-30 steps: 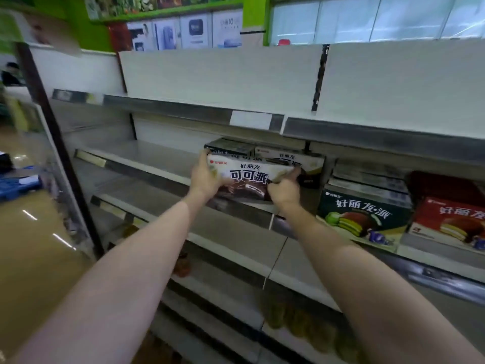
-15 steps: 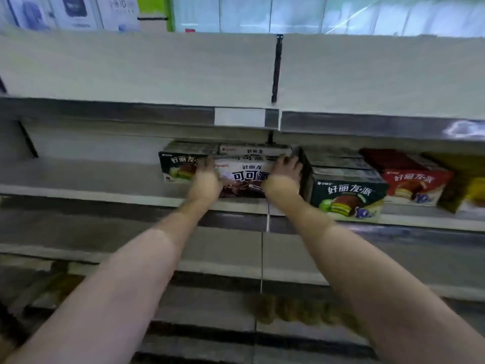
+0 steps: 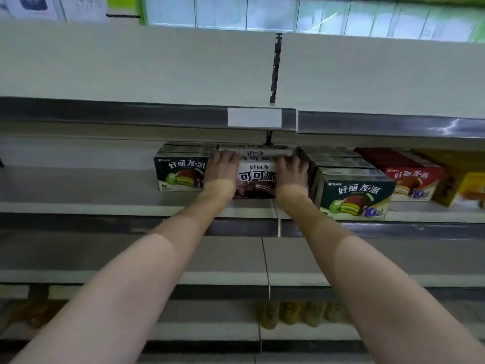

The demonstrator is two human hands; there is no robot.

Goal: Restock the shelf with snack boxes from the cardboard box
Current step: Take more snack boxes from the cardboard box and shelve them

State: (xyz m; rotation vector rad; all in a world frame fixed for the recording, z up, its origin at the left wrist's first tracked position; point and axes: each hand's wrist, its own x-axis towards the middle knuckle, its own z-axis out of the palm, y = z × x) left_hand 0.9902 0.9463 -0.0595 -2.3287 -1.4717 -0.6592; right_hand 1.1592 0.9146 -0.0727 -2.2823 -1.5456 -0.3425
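Two bare hands are reaching onto the middle shelf (image 3: pixel 78 185) and holding one brown snack box (image 3: pixel 256 179) between them. The left hand (image 3: pixel 220 170) is lying against the box's left end, its fingers (image 3: pixel 224 155) curling up over the top left corner, so it is gripping the box rather than lying flat. The right hand (image 3: pixel 292 173) is doing the same on the right end, its fingers (image 3: pixel 287 160) hooking over the top right corner. The box is sitting on the shelf board with its printed front facing outward, and its lower edge is hiding partly behind the wrists, so whether it is resting fully on the board is not clear. A second box of the same kind (image 3: pixel 256 151) is showing just behind and above it. Just to the left, a dark green snack box (image 3: pixel 181 172) is standing touching or nearly touching the left hand; to the right, another dark green box (image 3: pixel 354 195) is standing nearer the shelf's front edge, just beside the right wrist. Further right, a red box (image 3: pixel 412 179) and a yellow box (image 3: pixel 469 185) are standing in the same row. A blank white label (image 3: pixel 254 117) is sitting in the rail of the shelf above. Blurred yellowish packs (image 3: pixel 291 312) are lying on a lower shelf.
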